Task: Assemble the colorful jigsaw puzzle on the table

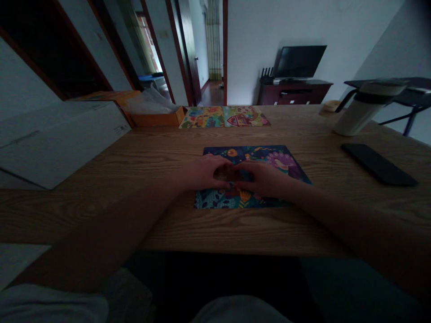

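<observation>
A dark blue illustrated sheet [279, 159], looking like a jigsaw picture with colourful animals and plants, lies flat on the wooden table in front of me. My left hand [205, 172] rests over its left half, fingers curved and thumb apart from them. From the other side, my right hand [264, 178] reaches over the middle in the same curved shape. Their fingertips and thumbs meet near the centre, and part of the picture shows through the gaps between thumb and fingers. I make out no separate object in either hand. The hands cover the middle of the picture.
Two bright picture sheets [224, 117] lie at the table's far edge, beside an orange box [158, 119] with clear plastic. A white box [67, 139] stands left. On the right are a black phone-like slab [379, 163] and a pale jug [362, 110].
</observation>
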A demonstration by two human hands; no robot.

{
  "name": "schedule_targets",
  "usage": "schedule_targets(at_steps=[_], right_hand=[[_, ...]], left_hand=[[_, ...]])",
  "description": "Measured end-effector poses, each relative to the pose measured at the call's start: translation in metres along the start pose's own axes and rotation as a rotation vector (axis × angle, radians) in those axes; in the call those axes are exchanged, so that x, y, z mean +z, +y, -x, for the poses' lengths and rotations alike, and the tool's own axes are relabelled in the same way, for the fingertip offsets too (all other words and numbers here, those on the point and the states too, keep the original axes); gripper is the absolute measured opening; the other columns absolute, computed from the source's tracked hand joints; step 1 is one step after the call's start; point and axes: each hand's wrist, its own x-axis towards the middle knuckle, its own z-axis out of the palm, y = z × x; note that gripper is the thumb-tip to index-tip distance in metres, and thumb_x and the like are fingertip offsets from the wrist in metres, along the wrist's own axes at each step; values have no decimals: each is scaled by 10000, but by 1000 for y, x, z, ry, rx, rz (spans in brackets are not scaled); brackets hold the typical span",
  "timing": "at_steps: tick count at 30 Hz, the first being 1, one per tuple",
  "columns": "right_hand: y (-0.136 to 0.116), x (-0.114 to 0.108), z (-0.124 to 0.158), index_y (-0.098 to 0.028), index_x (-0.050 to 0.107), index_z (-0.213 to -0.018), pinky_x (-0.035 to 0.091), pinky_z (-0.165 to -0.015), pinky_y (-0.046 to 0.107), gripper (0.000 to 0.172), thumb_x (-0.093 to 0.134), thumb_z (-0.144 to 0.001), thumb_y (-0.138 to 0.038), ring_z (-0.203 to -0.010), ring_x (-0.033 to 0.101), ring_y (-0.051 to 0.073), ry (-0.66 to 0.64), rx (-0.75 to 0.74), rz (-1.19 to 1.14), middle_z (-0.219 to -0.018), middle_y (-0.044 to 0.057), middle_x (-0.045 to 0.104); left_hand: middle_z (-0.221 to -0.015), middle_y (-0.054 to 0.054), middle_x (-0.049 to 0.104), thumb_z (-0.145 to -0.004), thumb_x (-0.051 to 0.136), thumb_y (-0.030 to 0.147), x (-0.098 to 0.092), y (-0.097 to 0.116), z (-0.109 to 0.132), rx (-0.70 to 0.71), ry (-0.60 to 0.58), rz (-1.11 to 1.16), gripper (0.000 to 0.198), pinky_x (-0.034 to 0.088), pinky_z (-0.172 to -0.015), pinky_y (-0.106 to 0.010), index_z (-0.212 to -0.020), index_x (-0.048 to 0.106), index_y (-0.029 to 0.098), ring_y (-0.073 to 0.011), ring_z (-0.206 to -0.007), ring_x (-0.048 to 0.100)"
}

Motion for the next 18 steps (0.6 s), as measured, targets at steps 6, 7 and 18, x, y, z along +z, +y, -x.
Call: schedule_targets(at_steps=[6, 7, 18], right_hand=[[-4, 1, 0, -252, 728, -1156, 536, -877, 347, 257, 656, -936, -362, -976, 720, 226, 6, -61, -39, -1124, 50, 765], [-2, 1, 1, -249, 723, -1184, 539, -869, 349, 282, 651, -935, -362, -971, 721, 229, 16, -45, -20, -1121, 54, 766], [0, -1, 3, -293, 729, -1226, 532, -981, 369, 303, 625, -941, -288, -1099, 703, 232, 18, -94, 20, -1239, 43, 738]], left_hand=[[-1147, -50, 727, -832, 763, 384, -6, 4, 2, -6, -50, 78, 517, 492, -889, -307, -1302, 634, 214, -212, -1029, 671], [-1160, -54, 726, -811, 775, 361, -8, 4, 3, -10, -49, 71, 541, 492, -886, -302, -1312, 628, 214, -212, -1035, 673], [-1072, -58, 703, -824, 734, 415, -28, -7, 14, -77, -245, -30, 433, 467, -786, -275, -1221, 732, 242, -193, -904, 648]])
